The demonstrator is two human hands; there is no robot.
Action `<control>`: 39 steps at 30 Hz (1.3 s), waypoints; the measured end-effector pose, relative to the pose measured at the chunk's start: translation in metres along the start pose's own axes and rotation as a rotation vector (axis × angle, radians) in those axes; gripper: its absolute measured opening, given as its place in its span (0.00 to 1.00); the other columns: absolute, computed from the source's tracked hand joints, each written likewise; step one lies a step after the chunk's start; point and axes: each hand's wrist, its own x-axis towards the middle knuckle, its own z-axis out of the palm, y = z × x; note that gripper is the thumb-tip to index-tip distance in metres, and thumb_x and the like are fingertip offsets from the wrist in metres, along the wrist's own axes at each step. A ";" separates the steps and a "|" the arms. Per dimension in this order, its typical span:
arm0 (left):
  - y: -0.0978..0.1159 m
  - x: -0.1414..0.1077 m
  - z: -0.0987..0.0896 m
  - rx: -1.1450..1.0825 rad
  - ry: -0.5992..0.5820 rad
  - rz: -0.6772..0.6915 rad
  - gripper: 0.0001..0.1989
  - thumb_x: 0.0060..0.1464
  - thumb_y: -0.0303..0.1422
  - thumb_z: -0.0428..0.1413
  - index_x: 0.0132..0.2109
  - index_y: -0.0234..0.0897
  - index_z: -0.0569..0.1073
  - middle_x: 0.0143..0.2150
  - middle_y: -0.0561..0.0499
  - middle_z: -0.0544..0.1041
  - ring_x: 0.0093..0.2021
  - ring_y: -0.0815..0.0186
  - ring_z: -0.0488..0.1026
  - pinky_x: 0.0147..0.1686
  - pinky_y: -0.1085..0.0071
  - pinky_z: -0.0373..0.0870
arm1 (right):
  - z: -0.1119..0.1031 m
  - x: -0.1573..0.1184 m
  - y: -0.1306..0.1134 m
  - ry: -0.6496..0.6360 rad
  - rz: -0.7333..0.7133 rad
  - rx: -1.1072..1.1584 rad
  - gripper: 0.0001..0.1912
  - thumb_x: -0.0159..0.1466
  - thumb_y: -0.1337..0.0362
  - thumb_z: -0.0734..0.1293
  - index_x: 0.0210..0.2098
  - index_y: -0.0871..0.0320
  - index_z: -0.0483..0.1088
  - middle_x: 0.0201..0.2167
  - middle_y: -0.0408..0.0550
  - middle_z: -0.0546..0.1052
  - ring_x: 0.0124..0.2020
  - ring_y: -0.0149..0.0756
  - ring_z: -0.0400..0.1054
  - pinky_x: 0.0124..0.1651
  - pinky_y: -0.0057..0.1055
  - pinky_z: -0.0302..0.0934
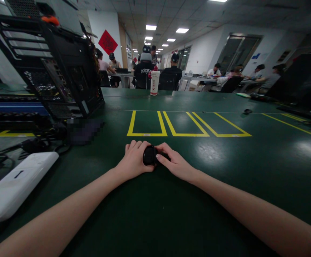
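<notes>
Hands clasp a small, round black object [149,155] low over a green table [182,210], the left hand [136,157] curled around its side, the right hand [175,162] pinching its right edge between thumb and fingers. Yellow tape outlines [147,135] lie just beyond; a white device [20,185] sits to the left, near an open computer case [72,78].

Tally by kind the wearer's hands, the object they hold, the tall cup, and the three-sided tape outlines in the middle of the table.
Hands, left hand and right hand: 2
Black object: 1
Tall cup: 1
Yellow tape outlines: 3
Total: 7
</notes>
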 end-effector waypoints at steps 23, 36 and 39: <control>0.001 0.001 0.000 0.000 -0.007 -0.019 0.25 0.41 0.43 0.57 0.46 0.39 0.61 0.40 0.48 0.67 0.40 0.57 0.61 0.38 0.61 0.57 | 0.001 0.002 -0.001 0.048 0.054 0.191 0.12 0.60 0.63 0.61 0.43 0.54 0.59 0.40 0.45 0.68 0.44 0.35 0.64 0.48 0.40 0.59; -0.001 0.001 0.002 0.025 0.014 -0.006 0.26 0.39 0.42 0.58 0.46 0.39 0.61 0.40 0.49 0.67 0.39 0.57 0.61 0.37 0.62 0.57 | -0.004 0.004 0.002 0.000 -0.016 0.161 0.11 0.58 0.63 0.63 0.40 0.54 0.61 0.39 0.44 0.68 0.43 0.35 0.64 0.48 0.40 0.58; -0.001 0.001 0.002 0.023 0.024 -0.007 0.26 0.40 0.43 0.57 0.46 0.39 0.61 0.40 0.49 0.67 0.39 0.58 0.61 0.37 0.62 0.57 | 0.000 0.005 0.002 0.034 0.012 0.177 0.06 0.61 0.61 0.59 0.38 0.54 0.61 0.36 0.43 0.69 0.40 0.33 0.65 0.44 0.37 0.60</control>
